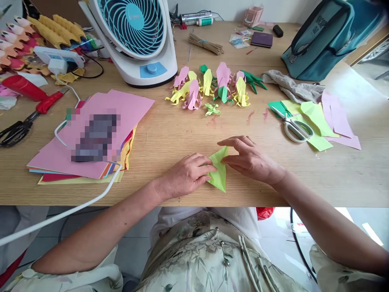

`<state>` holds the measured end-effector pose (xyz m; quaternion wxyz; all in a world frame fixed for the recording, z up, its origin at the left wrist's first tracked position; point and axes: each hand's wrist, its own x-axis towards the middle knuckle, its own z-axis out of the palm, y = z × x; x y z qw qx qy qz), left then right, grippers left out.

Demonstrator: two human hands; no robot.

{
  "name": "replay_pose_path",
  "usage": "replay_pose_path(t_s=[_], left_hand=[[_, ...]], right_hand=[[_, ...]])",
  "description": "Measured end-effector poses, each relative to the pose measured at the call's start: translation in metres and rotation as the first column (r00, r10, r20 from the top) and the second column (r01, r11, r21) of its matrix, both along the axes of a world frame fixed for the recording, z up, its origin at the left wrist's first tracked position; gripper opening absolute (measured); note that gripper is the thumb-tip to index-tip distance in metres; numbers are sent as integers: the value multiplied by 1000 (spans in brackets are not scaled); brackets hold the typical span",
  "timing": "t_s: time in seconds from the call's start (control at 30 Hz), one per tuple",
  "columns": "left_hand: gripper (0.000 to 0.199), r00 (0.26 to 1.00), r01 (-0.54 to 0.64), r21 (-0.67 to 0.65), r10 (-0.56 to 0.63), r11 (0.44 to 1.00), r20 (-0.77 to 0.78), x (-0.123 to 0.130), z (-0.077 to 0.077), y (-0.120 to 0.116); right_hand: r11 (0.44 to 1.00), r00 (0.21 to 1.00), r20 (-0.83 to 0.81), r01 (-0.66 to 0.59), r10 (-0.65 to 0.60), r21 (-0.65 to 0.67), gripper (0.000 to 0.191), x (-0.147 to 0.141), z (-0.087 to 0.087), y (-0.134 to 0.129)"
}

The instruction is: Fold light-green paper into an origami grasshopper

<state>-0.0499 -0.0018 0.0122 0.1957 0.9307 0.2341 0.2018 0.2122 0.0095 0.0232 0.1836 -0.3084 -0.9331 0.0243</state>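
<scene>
A light green sheet of paper folded into a pointed shape (219, 172) lies on the desk in front of me. My left hand (187, 174) presses its fingertips on the paper's left side, the fingers bent and close together. On the other side, my right hand (251, 160) has its thumb and lower fingers at the paper's right edge, while the index finger reaches over the top tip. Beyond the hands stand several folded paper figures in pink (193, 95), yellow (241, 91) and green (223, 93), with a small light green one (212, 109) closest.
On the left lies a stack of coloured paper (130, 107) with a blurred dark device (95, 138) and a white cable (100, 194). Red-handled pliers (50, 101) and a fan (148, 61) stand beyond. At right are scissors (298, 130), paper pieces (316, 117), a grey cloth (291, 85) and a teal bag (319, 44).
</scene>
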Motion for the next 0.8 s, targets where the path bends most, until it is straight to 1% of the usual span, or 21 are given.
replay_pose_path(t_s=[0.07, 0.17, 0.3, 0.4, 0.5, 0.6, 0.73, 0.8], left_hand=[[24, 1000, 8, 14, -8, 1000, -18, 1, 0, 0], [25, 999, 6, 32, -5, 999, -35, 3, 1, 1], [24, 998, 0, 37, 3, 999, -61, 8, 3, 2], [21, 998, 1, 26, 1, 1000, -68, 10, 5, 4], [20, 998, 5, 14, -5, 1000, -64, 12, 5, 6], [20, 999, 5, 7, -5, 1000, -52, 12, 5, 8], [20, 1000, -8, 3, 8, 1000, -20, 9, 5, 8], [26, 1000, 8, 25, -7, 1000, -29, 8, 4, 8]], right_hand=[[999, 998, 24, -54, 54, -3, 18, 3, 0, 4], [995, 996, 22, -86, 87, -44, 20, 5, -2, 7], [981, 995, -37, -101, 96, -166, 19, 5, -4, 10], [957, 989, -98, -131, 109, -259, 16, 5, -3, 12], [934, 983, -158, -139, 91, -330, 13, 4, -3, 15], [927, 979, -192, -137, 72, -350, 10, 1, -4, 19], [920, 981, -181, -130, 66, -371, 8, -4, -3, 24], [912, 984, -170, -121, 57, -392, 7, -6, 0, 25]])
